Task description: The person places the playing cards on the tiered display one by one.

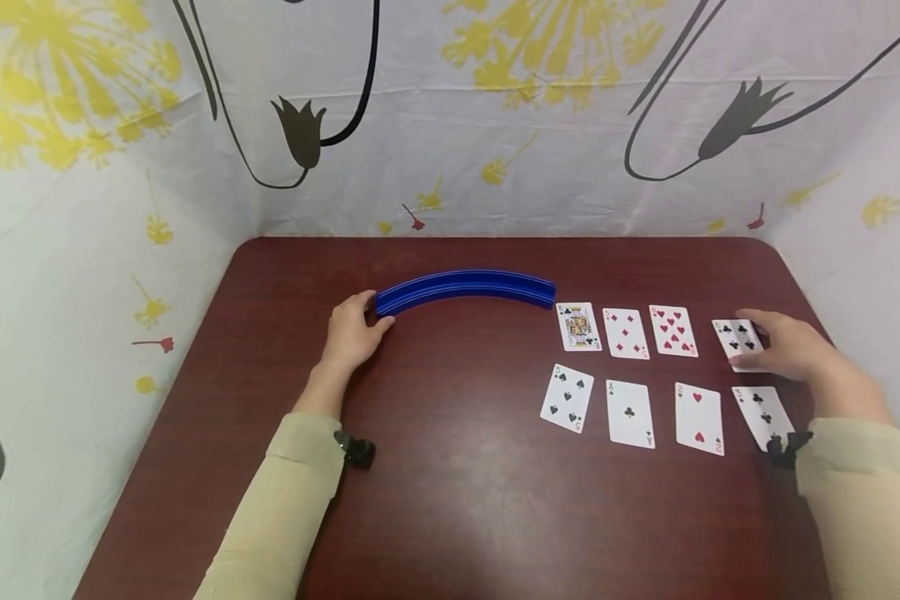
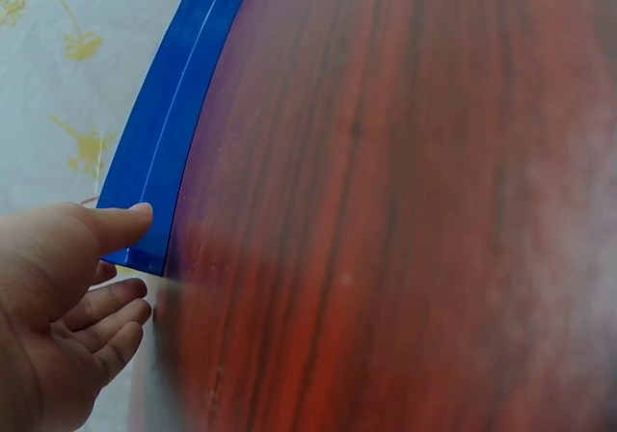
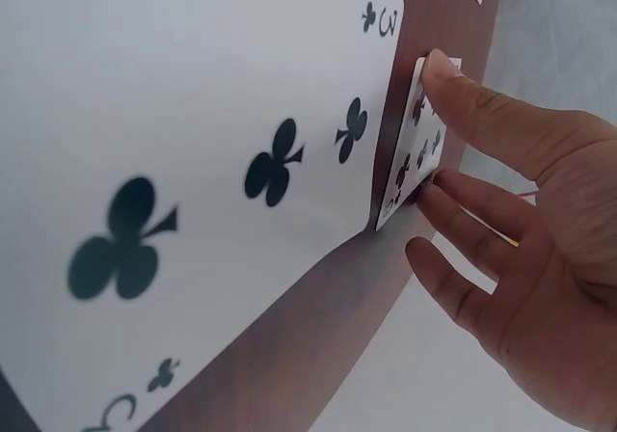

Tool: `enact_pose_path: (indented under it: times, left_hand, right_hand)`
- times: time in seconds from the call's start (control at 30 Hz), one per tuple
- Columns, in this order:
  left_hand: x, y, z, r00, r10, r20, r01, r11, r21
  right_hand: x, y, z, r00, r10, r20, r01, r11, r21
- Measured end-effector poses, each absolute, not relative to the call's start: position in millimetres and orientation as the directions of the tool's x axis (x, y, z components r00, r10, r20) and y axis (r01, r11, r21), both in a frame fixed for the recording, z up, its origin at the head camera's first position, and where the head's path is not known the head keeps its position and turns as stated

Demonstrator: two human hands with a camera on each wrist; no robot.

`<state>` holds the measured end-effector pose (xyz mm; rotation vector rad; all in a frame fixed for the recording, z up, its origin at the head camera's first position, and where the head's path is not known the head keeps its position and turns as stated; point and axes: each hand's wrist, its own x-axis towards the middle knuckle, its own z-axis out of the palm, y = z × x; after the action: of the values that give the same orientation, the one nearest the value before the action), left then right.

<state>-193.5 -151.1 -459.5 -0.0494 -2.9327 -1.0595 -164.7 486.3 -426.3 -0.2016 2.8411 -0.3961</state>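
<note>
A curved blue card holder (image 1: 465, 287) lies toward the back of the dark red table. My left hand (image 1: 351, 333) grips its left end; in the left wrist view the thumb (image 2: 125, 225) lies on the blue strip and the other fingers are below, partly hidden. At the right, my right hand (image 1: 791, 346) spans a six of clubs card (image 1: 738, 340), thumb at one edge and fingers at the opposite one. The right wrist view shows that card (image 3: 415, 152) beyond a larger-looking three of clubs (image 3: 222, 191), which lies under my right wrist.
Beside the six lie a king of clubs (image 1: 578, 327), a five of diamonds (image 1: 626, 333) and a hearts card (image 1: 673, 332). The nearer row has a five of spades (image 1: 567, 398), an ace of clubs (image 1: 631, 414) and a two of hearts (image 1: 699, 419). Patterned cloth (image 1: 435, 150) surrounds the table.
</note>
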Motion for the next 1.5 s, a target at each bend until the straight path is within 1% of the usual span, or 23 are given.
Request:
enact_pose_path:
  times: [0.2, 0.43, 0.67, 0.8, 1.07, 1.23, 1.37, 1.5]
  left_hand:
    - [-197, -148, -459, -0.998, -0.003, 0.058, 0.035, 0.764, 0.644]
    - [-201, -145, -459, -0.994, -0.011, 0.106, 0.060, 0.764, 0.642]
    - [-203, -145, -461, -0.993, -0.030, 0.113, 0.050, 0.766, 0.641]
    - [-204, -146, -461, -0.992, -0.049, 0.118, 0.040, 0.759, 0.650]
    - [-207, -146, -462, -0.990, -0.068, 0.123, 0.026, 0.775, 0.631]
    - [-208, -145, -460, -0.992, -0.065, 0.106, 0.015, 0.781, 0.625]
    - [-207, -145, -458, -0.992, -0.067, 0.106, 0.015, 0.775, 0.632]
    - [-207, -147, -457, -0.993, -0.069, 0.099, 0.010, 0.770, 0.638]
  right_hand:
    - [-166, 486, -423, -0.956, -0.156, -0.247, -0.080, 0.954, -0.290]
    - [-166, 486, -427, -0.976, -0.158, -0.152, -0.105, 0.945, -0.309]
    - [-164, 481, -430, -0.990, -0.056, -0.128, -0.010, 0.942, -0.335]
    - [-162, 479, -430, -0.993, -0.027, -0.112, 0.012, 0.943, -0.333]
    - [-162, 482, -433, -0.998, -0.057, -0.035, -0.043, 0.952, -0.302]
    - [-159, 485, -432, -0.999, -0.041, 0.004, -0.041, 0.951, -0.307]
    - [-159, 481, -425, -0.997, -0.034, 0.071, -0.054, 0.952, -0.300]
    - [-159, 477, -412, -0.995, -0.030, 0.094, -0.057, 0.952, -0.301]
